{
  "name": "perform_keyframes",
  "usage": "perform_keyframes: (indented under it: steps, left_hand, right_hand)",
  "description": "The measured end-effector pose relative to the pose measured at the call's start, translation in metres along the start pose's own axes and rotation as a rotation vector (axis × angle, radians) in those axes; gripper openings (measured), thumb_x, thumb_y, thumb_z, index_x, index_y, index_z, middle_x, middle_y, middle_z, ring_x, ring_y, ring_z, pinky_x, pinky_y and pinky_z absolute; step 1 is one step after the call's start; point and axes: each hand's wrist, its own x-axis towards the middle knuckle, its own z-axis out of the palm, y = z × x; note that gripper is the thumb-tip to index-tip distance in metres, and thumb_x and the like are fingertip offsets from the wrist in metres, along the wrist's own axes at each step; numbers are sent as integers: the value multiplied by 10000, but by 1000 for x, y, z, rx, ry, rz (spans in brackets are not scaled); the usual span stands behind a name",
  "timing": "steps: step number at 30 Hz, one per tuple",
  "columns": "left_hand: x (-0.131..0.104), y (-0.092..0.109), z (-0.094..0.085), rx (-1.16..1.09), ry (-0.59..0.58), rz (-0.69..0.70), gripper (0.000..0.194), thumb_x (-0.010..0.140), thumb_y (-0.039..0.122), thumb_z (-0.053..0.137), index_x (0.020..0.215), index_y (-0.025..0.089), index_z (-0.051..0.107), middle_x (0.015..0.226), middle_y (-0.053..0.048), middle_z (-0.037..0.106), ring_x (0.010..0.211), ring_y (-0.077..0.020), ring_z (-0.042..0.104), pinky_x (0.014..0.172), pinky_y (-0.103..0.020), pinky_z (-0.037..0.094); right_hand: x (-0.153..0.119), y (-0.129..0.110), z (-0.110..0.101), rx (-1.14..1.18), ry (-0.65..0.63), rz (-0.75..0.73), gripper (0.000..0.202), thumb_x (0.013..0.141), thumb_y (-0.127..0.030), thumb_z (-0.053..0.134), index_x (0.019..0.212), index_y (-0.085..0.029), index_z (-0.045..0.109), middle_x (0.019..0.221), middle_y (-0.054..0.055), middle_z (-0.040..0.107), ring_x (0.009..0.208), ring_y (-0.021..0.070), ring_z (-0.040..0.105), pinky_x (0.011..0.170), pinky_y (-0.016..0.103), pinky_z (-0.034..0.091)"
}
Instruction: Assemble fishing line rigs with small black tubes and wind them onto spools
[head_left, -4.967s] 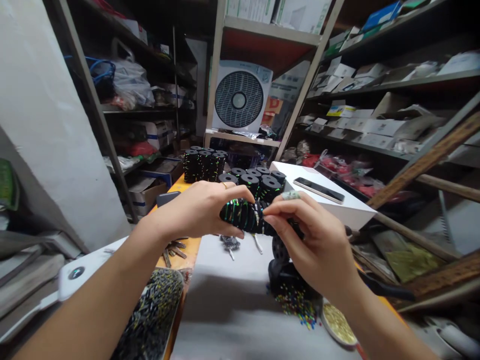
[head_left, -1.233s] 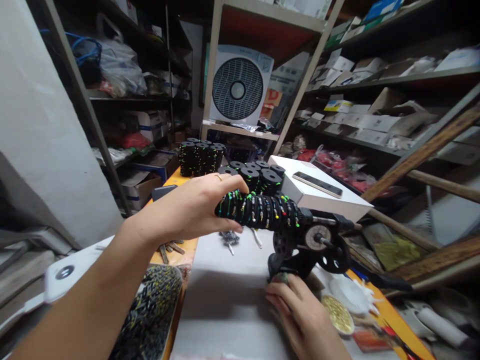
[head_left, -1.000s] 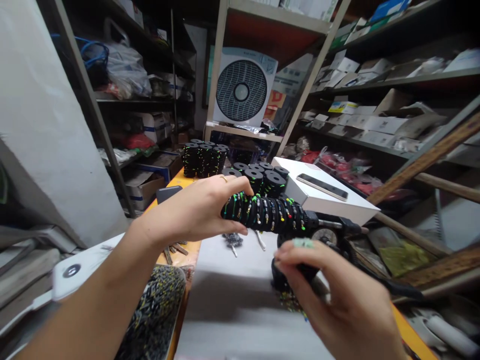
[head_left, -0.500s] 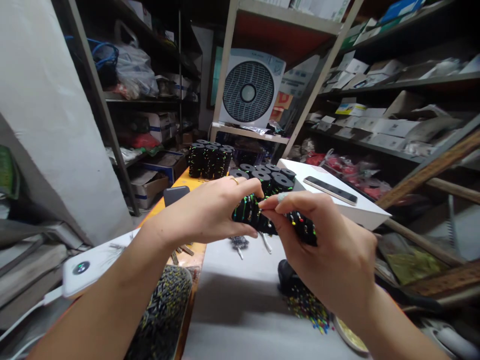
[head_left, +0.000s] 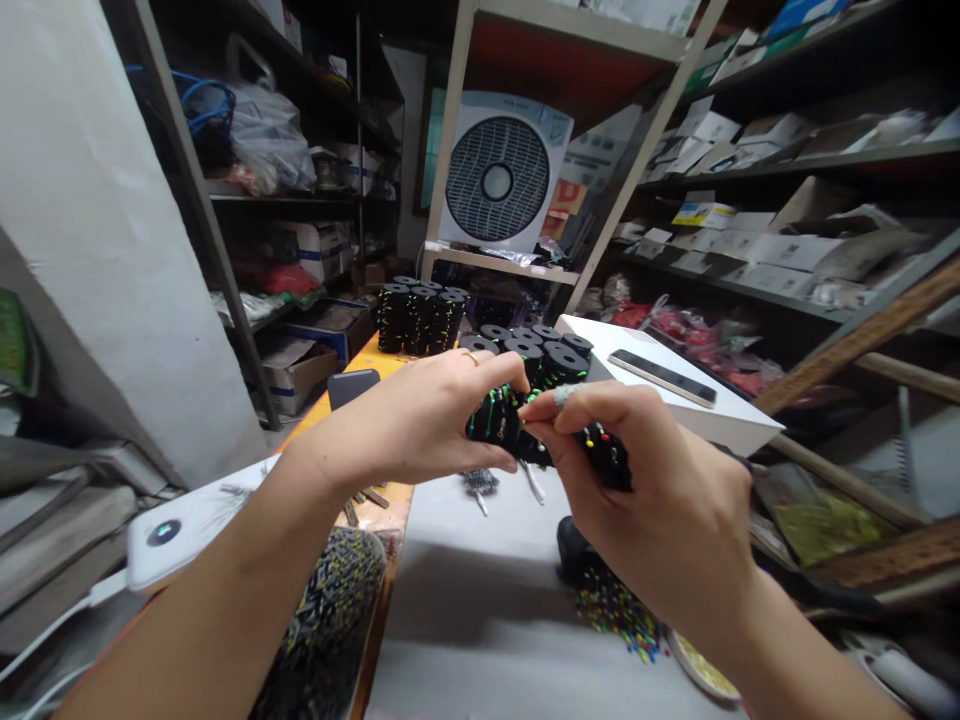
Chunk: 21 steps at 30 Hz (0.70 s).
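Observation:
Above the grey work surface, my left hand [head_left: 427,415] is closed around a row of black foam line spools [head_left: 496,418], wound with line and dotted with green bits and small metal pieces. My right hand [head_left: 652,490] presses thumb and forefinger together against the middle of this row. What the fingertips pinch is too small to make out. Pins with yellow and red heads show on the spools beside the right thumb. A white band wraps the right forefinger. Below that hand lies a pile of coloured-head pins [head_left: 619,610].
More black spools stand stacked behind [head_left: 424,318]. A phone [head_left: 664,377] rests on a white box [head_left: 720,425] at right. At left are a tray of small dark pieces [head_left: 330,610] and a white device [head_left: 165,535] with a cable. A box fan [head_left: 496,180] stands on the shelf.
Both hands hold nearly the same place and grip. The spool row has turned or shifted very slightly between them, and the camera view has moved a little.

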Motion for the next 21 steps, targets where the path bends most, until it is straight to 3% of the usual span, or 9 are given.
perform_keyframes:
  steps: [6,12,17,21]
  left_hand:
    - [-2,-3,3,-19,16,-21,491,752,312,764,1156,208,505,1127,-65,648,1026,-243,608,803,-330,471]
    - [-1,-1,1,11,-10,-28,465,759,343,764,1133,204,527,1068,-64,651,985,-253,609,772,-343,475]
    - [0,-2,0,-1,2,4,409,759,317,761,1088,222,536,1039,-43,648,956,-240,608,744,-331,472]
    - [0,-3,1,-4,5,24,385,762,327,757,1057,223,532,1011,-41,646,943,-242,609,730,-327,469]
  right_hand:
    - [-9,5,1,27,-18,15,217,839,-73,652,889,-215,497,859,-20,710,750,112,699,667,192,538]
    - [-14,9,3,227,108,138,264,817,-35,666,932,-225,523,927,-14,704,818,133,713,721,239,563]
    - [-1,5,2,160,76,-17,269,815,6,640,914,-213,520,890,-15,692,793,113,699,714,215,564]
    - [3,4,3,52,66,-53,262,823,-13,643,884,-226,503,850,-27,686,749,114,693,666,210,556]
